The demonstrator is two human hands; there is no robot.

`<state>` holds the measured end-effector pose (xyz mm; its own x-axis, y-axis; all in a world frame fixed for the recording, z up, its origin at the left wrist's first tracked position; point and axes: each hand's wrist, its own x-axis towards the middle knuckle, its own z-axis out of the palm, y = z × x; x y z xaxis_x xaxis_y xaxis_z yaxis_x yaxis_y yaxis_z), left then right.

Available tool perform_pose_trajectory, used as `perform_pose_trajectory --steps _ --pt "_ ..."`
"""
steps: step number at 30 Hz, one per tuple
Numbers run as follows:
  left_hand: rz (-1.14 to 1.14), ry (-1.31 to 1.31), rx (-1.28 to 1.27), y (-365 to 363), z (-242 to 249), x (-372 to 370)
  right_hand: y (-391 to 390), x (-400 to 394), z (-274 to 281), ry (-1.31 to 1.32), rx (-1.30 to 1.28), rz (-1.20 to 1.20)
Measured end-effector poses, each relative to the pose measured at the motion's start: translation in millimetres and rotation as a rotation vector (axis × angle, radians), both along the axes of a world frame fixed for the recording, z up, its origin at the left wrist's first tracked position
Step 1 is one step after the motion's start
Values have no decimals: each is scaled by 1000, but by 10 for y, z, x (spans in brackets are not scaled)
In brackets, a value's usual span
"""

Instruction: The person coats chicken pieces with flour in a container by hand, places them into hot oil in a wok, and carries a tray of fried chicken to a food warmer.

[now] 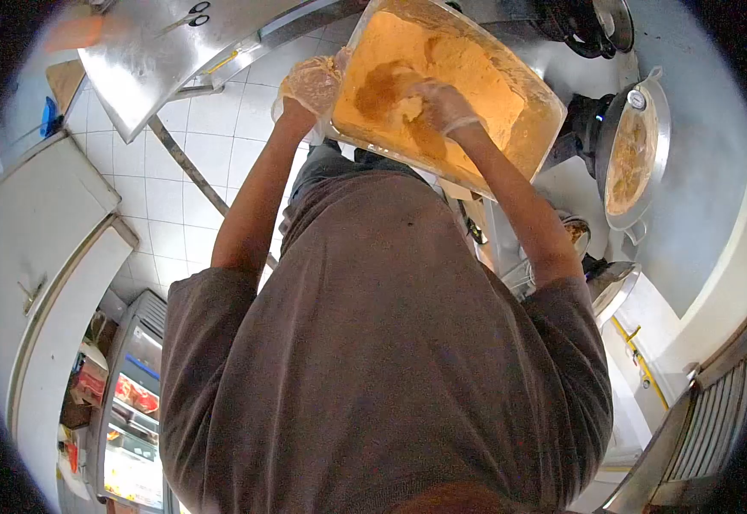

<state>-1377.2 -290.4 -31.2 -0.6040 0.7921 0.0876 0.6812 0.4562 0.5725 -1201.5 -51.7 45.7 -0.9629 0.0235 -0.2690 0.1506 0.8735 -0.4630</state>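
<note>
A large clear plastic tub (553, 128) filled with orange-tan powder (485, 60) is in front of my body. My left hand (309, 86), in a clear glove smeared with the powder, is closed at the tub's left rim. My right hand (442, 104), also in a clear glove, reaches down into the powder, near its darker, scooped-out patch (382, 90). A pale lump (409, 108) shows right at the right fingertips. Those fingers are blurred, and I cannot tell whether they grip the lump.
To the right, a wide pan (635, 163) of frothy oil with a dial thermometer (636, 100) stands over a burner. Black pans (592, 26) are at the upper right. A steel table (142, 64) with scissors (198, 14) is at the upper left. A lit display fridge (133, 420) stands lower left.
</note>
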Motion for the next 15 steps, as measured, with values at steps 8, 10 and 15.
perform_pose_trajectory --steps 8,10,15 --pt "-6 152 -51 73 201 -29 49 244 822 -311 -404 -914" --pt "16 85 -1 76 219 -39 87 405 788 -214 -264 -812" --pt "-10 247 32 -5 -376 -127 222 668 792 -4 -4 -703"
